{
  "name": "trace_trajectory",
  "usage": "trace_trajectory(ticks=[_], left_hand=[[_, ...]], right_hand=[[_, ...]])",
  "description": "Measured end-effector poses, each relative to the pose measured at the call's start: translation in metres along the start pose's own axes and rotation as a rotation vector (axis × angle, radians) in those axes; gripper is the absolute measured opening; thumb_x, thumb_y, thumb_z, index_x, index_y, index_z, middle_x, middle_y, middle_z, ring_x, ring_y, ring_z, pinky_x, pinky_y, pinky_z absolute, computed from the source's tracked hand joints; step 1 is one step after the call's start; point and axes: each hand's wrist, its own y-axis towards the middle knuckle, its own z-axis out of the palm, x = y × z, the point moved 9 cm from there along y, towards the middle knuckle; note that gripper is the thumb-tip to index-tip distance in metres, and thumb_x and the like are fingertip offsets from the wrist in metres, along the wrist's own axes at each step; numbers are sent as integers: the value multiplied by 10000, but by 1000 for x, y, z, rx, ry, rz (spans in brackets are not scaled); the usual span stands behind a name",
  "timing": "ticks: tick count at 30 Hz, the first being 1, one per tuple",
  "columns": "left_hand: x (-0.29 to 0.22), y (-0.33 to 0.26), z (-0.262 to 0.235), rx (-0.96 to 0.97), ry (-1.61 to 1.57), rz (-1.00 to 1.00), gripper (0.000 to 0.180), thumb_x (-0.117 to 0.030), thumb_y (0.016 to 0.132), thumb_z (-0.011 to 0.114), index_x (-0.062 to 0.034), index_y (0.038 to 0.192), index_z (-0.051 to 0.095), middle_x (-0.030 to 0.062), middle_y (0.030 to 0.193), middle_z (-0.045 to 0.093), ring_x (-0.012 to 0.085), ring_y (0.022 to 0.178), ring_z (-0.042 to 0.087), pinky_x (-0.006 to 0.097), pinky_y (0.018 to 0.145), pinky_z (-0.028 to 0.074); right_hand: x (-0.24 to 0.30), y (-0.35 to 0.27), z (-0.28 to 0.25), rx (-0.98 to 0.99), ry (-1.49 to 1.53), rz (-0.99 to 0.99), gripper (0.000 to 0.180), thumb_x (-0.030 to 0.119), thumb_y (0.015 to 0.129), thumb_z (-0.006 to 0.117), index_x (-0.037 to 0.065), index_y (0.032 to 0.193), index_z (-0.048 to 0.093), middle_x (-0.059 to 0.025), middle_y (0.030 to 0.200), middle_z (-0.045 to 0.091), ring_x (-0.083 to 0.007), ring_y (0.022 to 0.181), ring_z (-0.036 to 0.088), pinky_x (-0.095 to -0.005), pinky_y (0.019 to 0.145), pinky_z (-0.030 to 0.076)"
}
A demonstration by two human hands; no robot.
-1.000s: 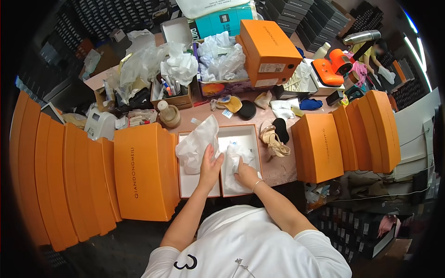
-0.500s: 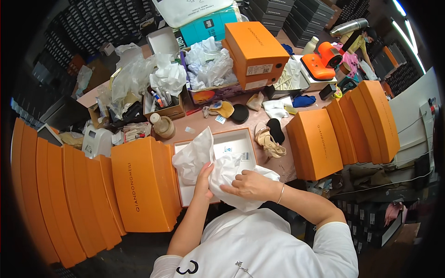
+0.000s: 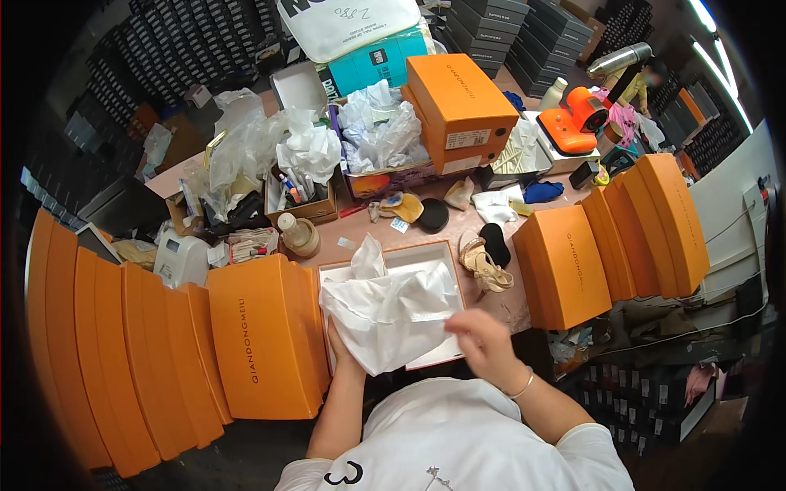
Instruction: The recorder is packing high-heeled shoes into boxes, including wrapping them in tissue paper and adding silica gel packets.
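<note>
A crumpled white sheet of wrapping paper, folded over on itself, is held above an open white box with an orange rim. My left hand grips the paper by its near left side, fingers mostly hidden beneath it. Off the paper's right edge is my right hand, blurred, with its fingertips close to the edge; whether they touch it cannot be made out. Whatever lies inside the paper is hidden. A beige strappy sandal rests right of the box, against a black oval pad.
Orange shoeboxes stand in a row at left, and more orange boxes at right. Farther back are a pump bottle, a carton of crumpled paper, a large orange box and an orange device.
My right hand has come off the paper and moved right and slightly down. The paper now spreads flatter over the box, and my left hand has slid lower along its side.
</note>
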Motion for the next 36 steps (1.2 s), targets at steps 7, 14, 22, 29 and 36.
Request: trace_trajectory(ticks=[7,14,22,29,36], left_hand=[[5,-4,13,30,-7,-24,533,-455,952,350,-57,1277,492,152,1233,562,326,1125,557,439,966,459],[-37,-29,14,-53,441,367,236,-189,908,407,-36,1009,555,93,1026,617,188,889,610,332,837,502],[-70,-78,124,239,335,501,88,-142,908,532,-82,849,504,38,921,550,152,909,549,448,1020,410],[-43,-73,141,273,506,613,485,-384,937,551,-48,1267,434,159,1347,433,271,1304,369,501,1118,233],[15,-50,100,269,630,-114,520,-354,964,506,32,1307,448,198,1387,444,269,1238,459,363,1056,338]], right_hand=[[-15,18,-15,-73,-195,55,294,36,819,623,-26,1102,579,-153,1094,598,-292,981,601,-352,828,484],[-68,1,1,197,115,287,395,72,797,684,3,1170,572,-148,1239,572,-252,1103,574,-322,886,474],[-119,-42,43,4,1137,676,476,281,894,623,48,1288,489,-98,1162,605,-200,923,643,-338,688,565],[-124,-35,44,-287,1460,774,451,428,897,573,141,1241,526,-46,1190,610,-224,1041,626,-425,795,567],[-123,-38,34,-327,1491,724,431,408,935,518,135,1267,496,-54,1272,559,-233,1176,542,-415,990,464]])
